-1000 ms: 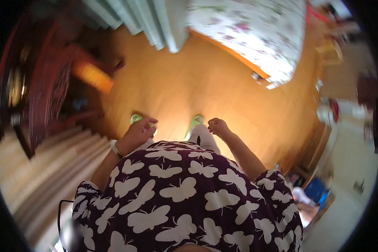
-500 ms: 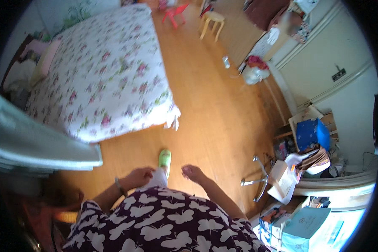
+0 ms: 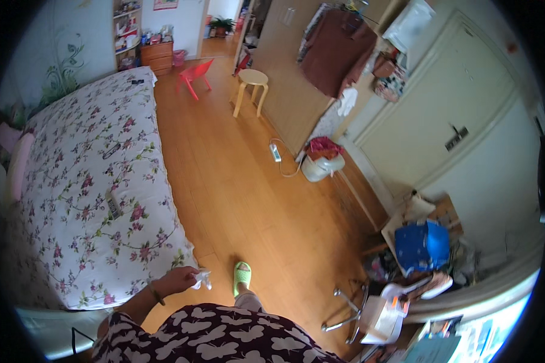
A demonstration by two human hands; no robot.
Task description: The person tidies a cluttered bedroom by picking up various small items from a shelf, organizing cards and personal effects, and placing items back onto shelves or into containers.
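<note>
My left hand (image 3: 177,280) is at the near right corner of the bed, its fingers curled. At its fingertips hangs a knotted white corner of the bedspread (image 3: 202,279); whether the fingers grip it or only overlap it in the view, I cannot make out. The flowered bedspread (image 3: 97,163) covers the bed, with a remote control (image 3: 113,206) and another long, narrow object (image 3: 111,150) lying on it. Below, one foot in a green slipper (image 3: 242,275) stands on the wooden floor. My right hand is out of the picture.
Ahead are a red child's chair (image 3: 195,75) and a round wooden stool (image 3: 253,77). A power strip (image 3: 275,152) and a white bin (image 3: 322,167) stand by the wardrobe. On the right are a blue box (image 3: 422,245) and a chair with metal legs (image 3: 348,314).
The view has lifted and turned right, showing more of the room. My left hand is now at the bed's corner, and my right hand has left the picture.
</note>
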